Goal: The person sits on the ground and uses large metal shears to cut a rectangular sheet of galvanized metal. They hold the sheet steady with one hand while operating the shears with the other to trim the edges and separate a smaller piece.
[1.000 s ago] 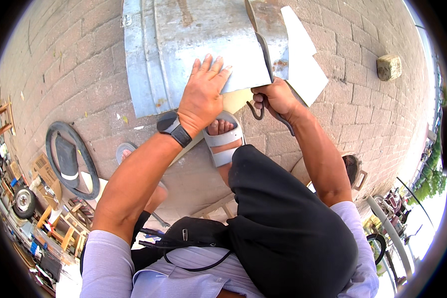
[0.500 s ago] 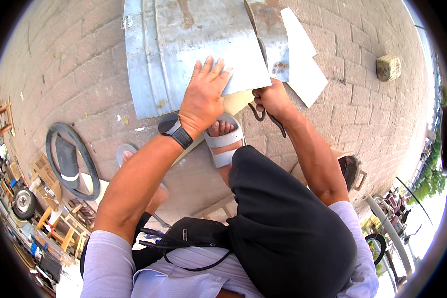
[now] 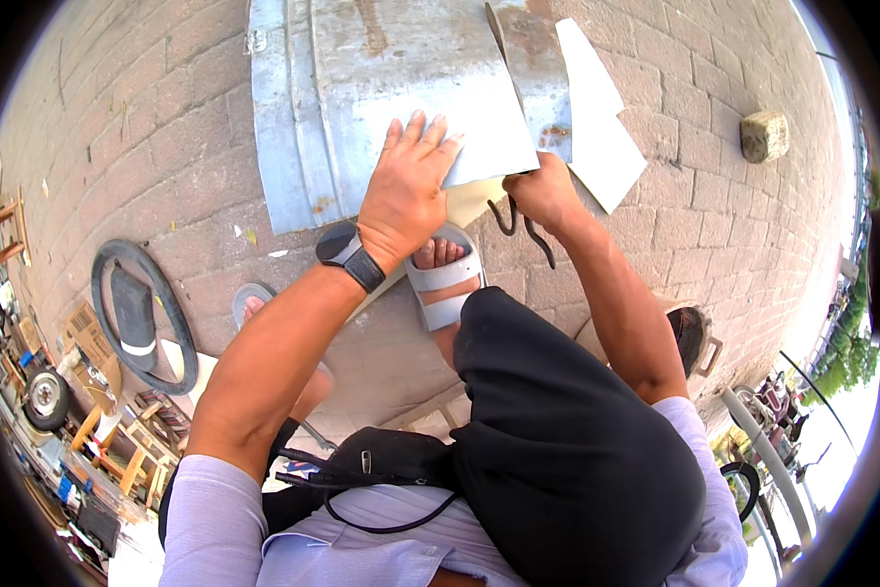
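A bluish-grey metal sheet (image 3: 401,73) with pressed ridges and rust stains lies in front of me. My left hand (image 3: 406,191) rests on its near part, palm down with the fingers spread. At the sheet's near right corner, my right hand (image 3: 540,194) is closed round the handles of dark tin snips (image 3: 541,240). The curled handle ends stick out below the fist. A long dark blade shows along the split between the sheet and a rustier metal strip (image 3: 543,73) on its right. Where the blade meets the near edge is hidden.
White angular pieces (image 3: 602,157) lie right of the metal. My sandalled foot (image 3: 445,279) is close to the sheet's near edge. A stone block (image 3: 764,137) sits on the paving at right. A black ring-shaped part (image 3: 102,323) and wooden clutter (image 3: 132,455) are at left.
My right fist and the snips' handles have shifted slightly, and the two handle ends sit a little differently. The sheet and my left hand have moved slightly right in the picture.
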{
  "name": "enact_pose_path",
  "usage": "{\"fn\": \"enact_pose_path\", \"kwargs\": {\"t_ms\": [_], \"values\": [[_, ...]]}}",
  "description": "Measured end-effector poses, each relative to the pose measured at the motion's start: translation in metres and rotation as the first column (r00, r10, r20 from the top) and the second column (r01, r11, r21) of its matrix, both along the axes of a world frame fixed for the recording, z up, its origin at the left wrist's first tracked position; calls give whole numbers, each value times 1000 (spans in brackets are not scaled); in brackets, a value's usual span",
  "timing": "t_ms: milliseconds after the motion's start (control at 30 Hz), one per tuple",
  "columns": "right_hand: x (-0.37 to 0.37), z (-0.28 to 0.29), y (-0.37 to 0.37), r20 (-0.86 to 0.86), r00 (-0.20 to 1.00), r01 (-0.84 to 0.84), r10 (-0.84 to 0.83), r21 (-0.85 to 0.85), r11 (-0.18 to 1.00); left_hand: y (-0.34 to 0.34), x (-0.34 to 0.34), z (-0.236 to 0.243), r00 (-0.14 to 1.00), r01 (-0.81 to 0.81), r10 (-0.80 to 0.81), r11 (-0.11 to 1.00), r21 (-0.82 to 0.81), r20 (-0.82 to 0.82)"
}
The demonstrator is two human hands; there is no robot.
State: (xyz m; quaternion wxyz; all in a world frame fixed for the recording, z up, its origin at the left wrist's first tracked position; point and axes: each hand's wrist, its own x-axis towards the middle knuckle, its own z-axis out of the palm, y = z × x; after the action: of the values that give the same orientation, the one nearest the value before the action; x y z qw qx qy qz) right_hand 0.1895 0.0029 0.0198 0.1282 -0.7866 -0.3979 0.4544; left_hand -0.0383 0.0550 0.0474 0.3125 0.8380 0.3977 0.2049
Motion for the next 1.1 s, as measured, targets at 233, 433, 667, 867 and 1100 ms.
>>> {"fn": "enact_pose_path", "kwargs": {"t_ms": [233, 433, 667, 867, 1100], "values": [[5, 14, 16, -103, 995, 14, -13, 12, 1000, 0, -1, 1, 1000, 1, -1, 1000, -9, 9], [15, 36, 46, -386, 920, 54, -72, -58, 997, 1, -1, 2, 1000, -4, 4, 1000, -17, 8], [19, 15, 41, -589, 803, 140, -92, 37, 989, 1, -3, 2, 1000, -5, 5, 1000, -28, 8], [34, -4, 36, -724, 657, 135, -211, -162, 978, 2, 0, 5, 1000, 9, -8, 999, -36, 24], [18, 24, 41, -768, 560, 199, -310, -238, 951, 3, -4, 9, 1000, 0, 1, 999, -44, 20]]}}
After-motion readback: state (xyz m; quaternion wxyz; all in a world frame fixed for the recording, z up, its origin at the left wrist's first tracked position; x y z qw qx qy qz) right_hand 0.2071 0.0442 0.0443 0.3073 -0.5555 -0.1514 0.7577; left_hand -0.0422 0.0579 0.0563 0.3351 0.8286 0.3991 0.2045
